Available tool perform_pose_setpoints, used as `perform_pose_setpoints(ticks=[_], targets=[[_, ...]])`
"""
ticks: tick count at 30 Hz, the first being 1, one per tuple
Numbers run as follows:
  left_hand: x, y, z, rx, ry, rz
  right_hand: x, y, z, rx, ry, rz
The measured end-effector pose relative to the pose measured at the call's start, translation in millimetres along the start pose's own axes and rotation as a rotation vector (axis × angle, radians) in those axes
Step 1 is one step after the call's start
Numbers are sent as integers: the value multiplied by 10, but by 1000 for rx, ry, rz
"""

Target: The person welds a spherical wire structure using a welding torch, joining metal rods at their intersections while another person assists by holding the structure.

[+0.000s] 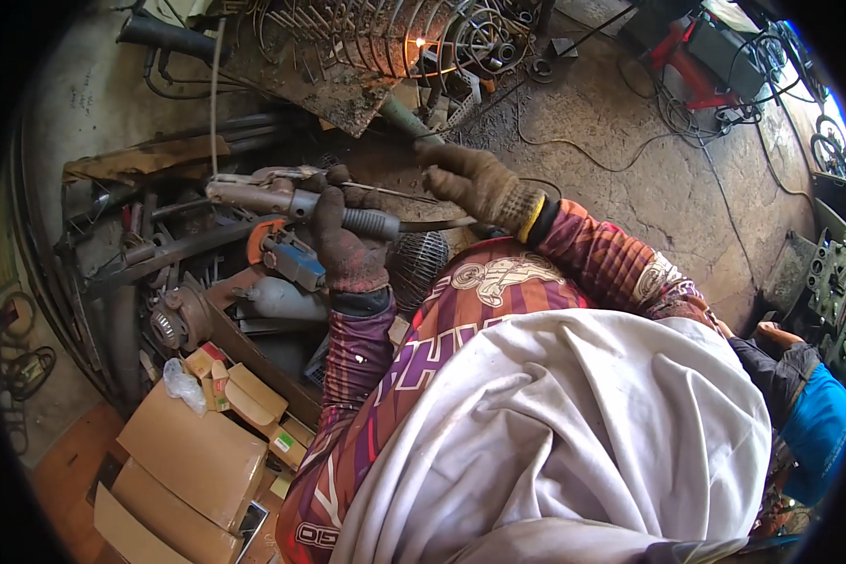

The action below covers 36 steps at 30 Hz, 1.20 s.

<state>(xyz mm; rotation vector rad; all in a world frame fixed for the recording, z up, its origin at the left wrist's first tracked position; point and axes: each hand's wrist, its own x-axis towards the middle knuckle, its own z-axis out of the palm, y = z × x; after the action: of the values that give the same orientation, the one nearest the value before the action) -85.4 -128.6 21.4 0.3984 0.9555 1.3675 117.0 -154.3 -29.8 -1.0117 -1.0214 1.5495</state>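
Left hand [348, 240], gloved: grip closed firmly round the ribbed handle of a grey electrode holder [273, 197]. Right hand [484, 188], also gloved: grip part open, fingers loosely curled and pointing left, just right of the holder. A thin rod [399, 194] runs between the two hands; can't tell whether the right fingers have hold of it.

Holder sits left of centre, long axis roughly left-right, head to the left, handle end to the right and slightly nearer. Cable [437, 225] leaves the handle end and passes under the right wrist. Electrode [216, 94] sticks out of the head, pointing far, almost square to the holder.

Far side: rusty metal table [343, 108] carrying a cage of curved rods [367, 28] with a glowing spot [420, 42]. Green pipe [404, 119] slants down between the table and the right hand. Left: heaped metal stock [183, 249] beneath the holder, blue grinder [296, 263] with orange guard just nearer. Left hand blocks part of the handle. Near left: open cardboard box [193, 442], clear plastic bag [185, 385]. Near right: another person in blue [822, 432].
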Motion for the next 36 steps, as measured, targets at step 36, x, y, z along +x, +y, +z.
perform_pose_setpoints(ticks=[36], targets=[[2202, 1235, 515, 146, -771, -647, 1681, 817, 541, 556, 990, -552]])
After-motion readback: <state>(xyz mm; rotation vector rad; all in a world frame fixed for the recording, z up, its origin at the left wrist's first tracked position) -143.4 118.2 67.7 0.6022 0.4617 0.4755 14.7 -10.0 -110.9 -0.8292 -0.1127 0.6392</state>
